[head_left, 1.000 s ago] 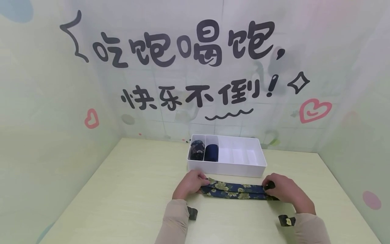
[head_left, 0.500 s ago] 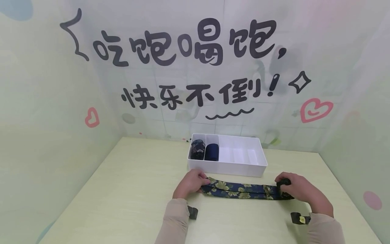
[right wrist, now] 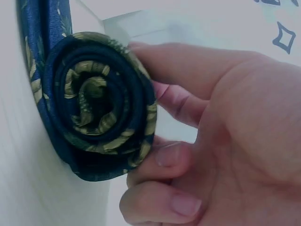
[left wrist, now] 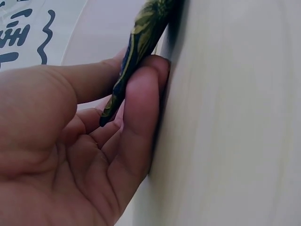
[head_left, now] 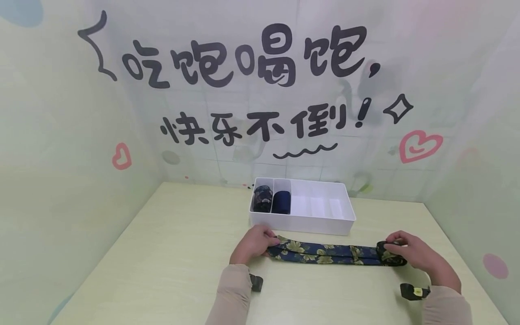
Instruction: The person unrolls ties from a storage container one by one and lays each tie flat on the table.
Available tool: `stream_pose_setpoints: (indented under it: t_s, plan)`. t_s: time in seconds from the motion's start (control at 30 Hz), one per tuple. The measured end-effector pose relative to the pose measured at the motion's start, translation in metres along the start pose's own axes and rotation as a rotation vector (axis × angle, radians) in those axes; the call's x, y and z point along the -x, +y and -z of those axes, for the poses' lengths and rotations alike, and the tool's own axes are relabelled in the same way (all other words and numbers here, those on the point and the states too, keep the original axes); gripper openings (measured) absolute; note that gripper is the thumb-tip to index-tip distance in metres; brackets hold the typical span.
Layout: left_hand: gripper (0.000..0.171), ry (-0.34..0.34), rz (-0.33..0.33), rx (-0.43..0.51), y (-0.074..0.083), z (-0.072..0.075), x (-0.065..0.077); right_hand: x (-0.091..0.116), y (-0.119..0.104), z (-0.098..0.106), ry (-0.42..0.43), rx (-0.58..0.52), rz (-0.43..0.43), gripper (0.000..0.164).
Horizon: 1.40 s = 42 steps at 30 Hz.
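Tie [head_left: 325,253], dark blue with yellow-green flowers, lies on the pale table [head_left: 170,262] in front of the white box [head_left: 302,224], stretched sideways between two hands. One end is flat; the other is wound into a roll [head_left: 390,254]. A narrow loop crosses the flat part near the roll, and a seam runs lengthwise along it.

The left hand [head_left: 255,244] pinches the flat end, the thumb on one face and a bent finger on the other, with the tip of the cloth sticking out into the palm in the left wrist view. The right hand [head_left: 418,255] grips the roll at its outer side, digits touching its upper part and curled fingers set against it lower down. The right wrist view shows the coil end-on: layers wind around a small dark hollow, the outer turn looser at the bottom, and the flat part leads away from it along the table.

The box stands just behind the tie, near the back wall [head_left: 227,169]. Its leftmost compartment holds a dark patterned roll [head_left: 263,198], and the next one a plain navy roll [head_left: 282,202]. Large black lettering [head_left: 209,63] covers the wall above, with a pink heart [head_left: 420,146] to the right. Both arms wear beige sleeves [head_left: 231,293].
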<state>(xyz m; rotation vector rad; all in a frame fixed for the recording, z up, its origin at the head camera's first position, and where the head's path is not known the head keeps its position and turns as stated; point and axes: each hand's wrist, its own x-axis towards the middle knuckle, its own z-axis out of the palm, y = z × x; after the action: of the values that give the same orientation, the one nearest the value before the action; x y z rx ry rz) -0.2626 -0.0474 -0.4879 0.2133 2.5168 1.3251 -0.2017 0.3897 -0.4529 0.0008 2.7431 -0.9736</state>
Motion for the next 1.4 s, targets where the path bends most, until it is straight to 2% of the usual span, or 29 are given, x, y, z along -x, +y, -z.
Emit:
stream_pose_setpoints:
  t_s: [0.2, 0.3, 0.4, 0.67, 0.83, 1.03, 1.2, 1.4]
  plan:
    - [0.016, 0.001, -0.015, -0.042, 0.007, 0.001, 0.004, 0.004, 0.000, 0.005, -0.103, -0.016, -0.147, 0.087]
    - [0.015, -0.005, -0.020, -0.047, 0.011, 0.001, 0.007, 0.008, 0.000, 0.004, -0.124, -0.041, -0.188, 0.094]
    - [0.015, -0.005, -0.017, -0.059, 0.014, 0.002, 0.009, 0.009, 0.001, 0.003, -0.121, -0.048, -0.183, 0.092]
    - [0.015, 0.009, -0.040, -0.182, 0.019, 0.004, 0.011, 0.010, 0.003, 0.001, -0.117, -0.124, -0.182, 0.074]
    - [0.017, 0.025, -0.046, -0.194, 0.021, 0.014, 0.012, 0.011, -0.005, 0.002, -0.106, -0.128, -0.167, 0.061]
    - [0.017, 0.056, -0.030, -0.172, 0.018, 0.032, 0.013, 0.008, -0.024, 0.000, -0.092, -0.087, -0.121, 0.052]
    - [0.016, 0.140, 0.025, -0.115, 0.015, 0.049, 0.019, 0.003, -0.045, -0.004, -0.067, -0.035, -0.075, 0.053]
    - [0.023, 0.305, 0.110, -0.053, 0.016, 0.065, 0.029, 0.002, -0.073, -0.017, -0.041, 0.036, -0.009, 0.049]
